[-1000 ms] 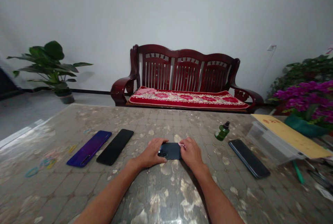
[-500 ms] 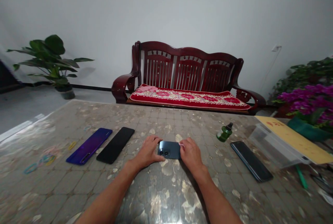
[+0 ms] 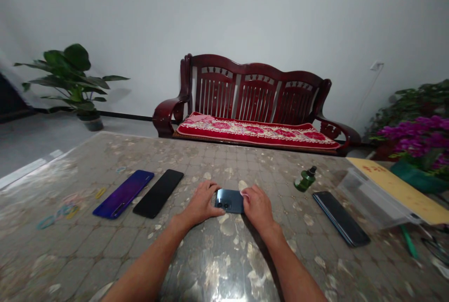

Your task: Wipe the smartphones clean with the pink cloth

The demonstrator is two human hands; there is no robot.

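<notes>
A dark blue-grey smartphone (image 3: pixel 234 199) lies sideways on the table, its back with the camera lenses facing up. My left hand (image 3: pixel 201 202) grips the phone's left end between thumb and fingers. At the right end, my right hand (image 3: pixel 257 206) is closed, its fingers pressed on the phone's back. A small whitish piece (image 3: pixel 244 193), maybe a cloth or wipe, shows at those fingertips; most of it is hidden. To the left lie a black phone (image 3: pixel 158 193) and a purple-blue phone (image 3: pixel 123 194). Another dark phone (image 3: pixel 340 217) rests to the right.
A small green spray bottle (image 3: pixel 305 179) stands beyond the right phone. Farther right are a clear plastic box (image 3: pixel 375 203) with a yellow board (image 3: pixel 396 187) on top and a green-handled tool (image 3: pixel 409 241). Coloured bands (image 3: pixel 66 208) lie at left. A wooden bench (image 3: pixel 252 91) stands behind the table.
The view has shifted slightly, so most things sit a little farther right. Both hands keep the same hold at the phone, with hardly any visible movement.
</notes>
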